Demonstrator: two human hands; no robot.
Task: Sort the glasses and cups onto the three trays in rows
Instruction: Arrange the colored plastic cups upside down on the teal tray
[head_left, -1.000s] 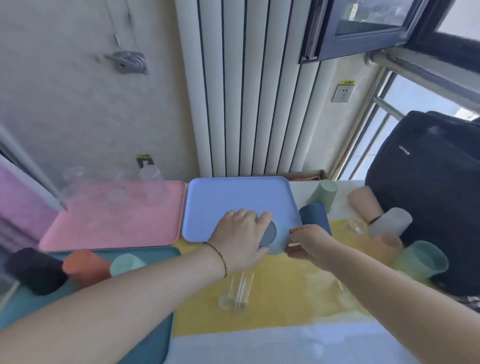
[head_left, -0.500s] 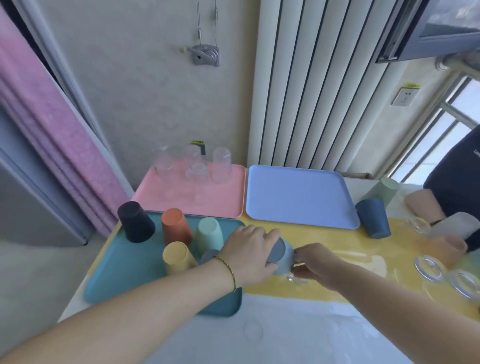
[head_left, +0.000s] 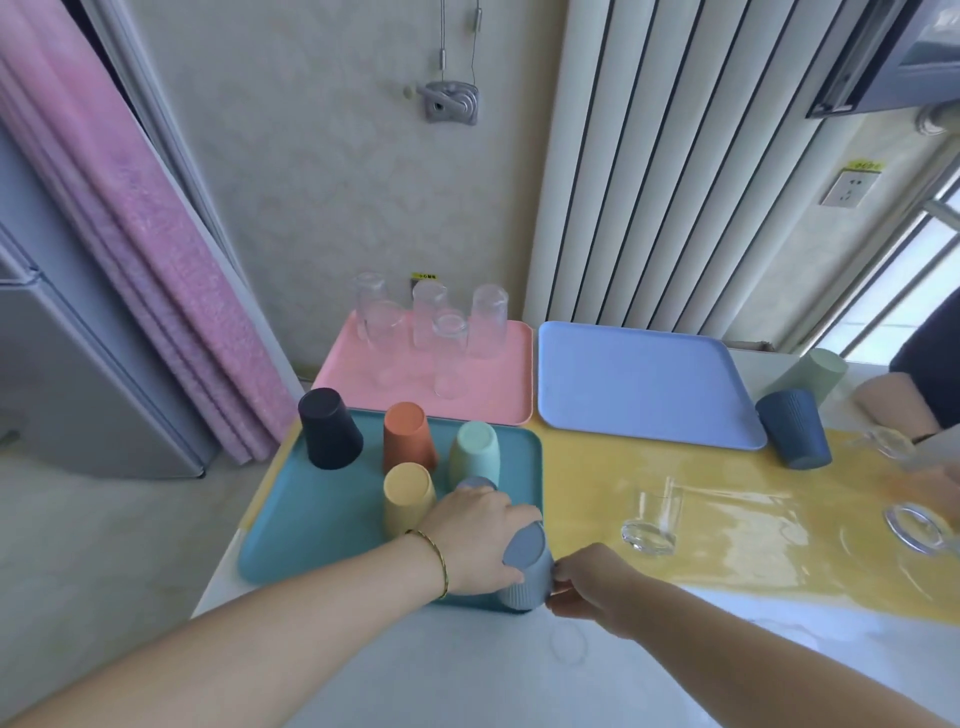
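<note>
Setting the upturned grey-blue cup (head_left: 525, 569), gripped by left hand (head_left: 475, 540) and steadied by right hand (head_left: 582, 584), on teal tray (head_left: 291, 525) edge; next, letting go beside yellow cup (head_left: 408, 496)

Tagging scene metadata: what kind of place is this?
Probably a home room, by a window: a white ribbed panel radiator against the wall, a pink folded curtain, and a small table with a glossy yellow cover carrying the trays.
</note>
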